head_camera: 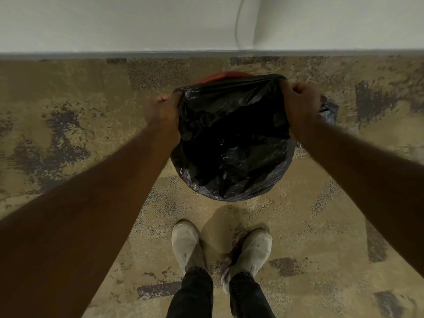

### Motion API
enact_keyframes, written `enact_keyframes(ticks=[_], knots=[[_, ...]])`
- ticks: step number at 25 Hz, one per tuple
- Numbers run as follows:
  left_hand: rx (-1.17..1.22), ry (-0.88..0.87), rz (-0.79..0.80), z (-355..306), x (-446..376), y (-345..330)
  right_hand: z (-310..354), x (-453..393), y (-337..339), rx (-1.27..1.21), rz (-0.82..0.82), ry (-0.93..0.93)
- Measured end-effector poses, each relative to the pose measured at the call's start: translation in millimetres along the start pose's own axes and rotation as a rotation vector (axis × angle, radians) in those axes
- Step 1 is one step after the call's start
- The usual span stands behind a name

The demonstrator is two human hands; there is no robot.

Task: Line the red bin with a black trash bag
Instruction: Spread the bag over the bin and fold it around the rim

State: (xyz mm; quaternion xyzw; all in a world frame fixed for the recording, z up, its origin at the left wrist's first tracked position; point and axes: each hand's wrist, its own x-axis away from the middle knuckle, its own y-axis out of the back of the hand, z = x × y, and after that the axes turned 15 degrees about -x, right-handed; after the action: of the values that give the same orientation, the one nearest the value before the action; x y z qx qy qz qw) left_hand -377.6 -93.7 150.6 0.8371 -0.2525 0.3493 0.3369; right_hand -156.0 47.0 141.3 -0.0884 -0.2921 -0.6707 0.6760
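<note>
A black trash bag (pixel 231 143) hangs open inside the red bin (pixel 221 77), which stands on the carpet close to the wall. Only a thin arc of the bin's red rim shows at the far side; the bag covers the near rim and drapes over it. My left hand (pixel 166 114) is shut on the bag's left edge. My right hand (pixel 300 104) is shut on the bag's right edge, and a fold of bag sticks out behind it. The bag's mouth is stretched wide between both hands.
A white wall (pixel 137 24) with a grey baseboard runs along the far side, just behind the bin. A pale cable (pixel 238 26) hangs down the wall. My two feet in light shoes (pixel 220 246) stand on patterned beige carpet just in front of the bin.
</note>
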Motion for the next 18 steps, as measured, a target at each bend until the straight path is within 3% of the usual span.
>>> enact_keyframes(ticks=[6, 8, 10, 14, 18], knots=[[0.008, 0.157, 0.152, -7.1, 8.7, -1.4, 3.7, 2.6, -1.3, 0.046, -0.026, -0.039], [0.0, 0.169, 0.181, -8.0, 7.1, -0.3, 6.8, 1.5, -2.9, 0.118, 0.055, -0.076], [-0.029, 0.19, 0.221, -4.6, 3.1, 0.0, 11.4, 4.0, -6.6, 0.167, 0.155, -0.192], [-0.136, 0.241, 0.298, 4.9, -7.3, 4.9, 14.4, -4.6, 3.1, 0.006, 0.206, -0.554], [-0.233, 0.307, 0.379, 9.8, -17.3, 14.5, -10.0, -8.9, 26.2, -0.043, 0.179, -0.664]])
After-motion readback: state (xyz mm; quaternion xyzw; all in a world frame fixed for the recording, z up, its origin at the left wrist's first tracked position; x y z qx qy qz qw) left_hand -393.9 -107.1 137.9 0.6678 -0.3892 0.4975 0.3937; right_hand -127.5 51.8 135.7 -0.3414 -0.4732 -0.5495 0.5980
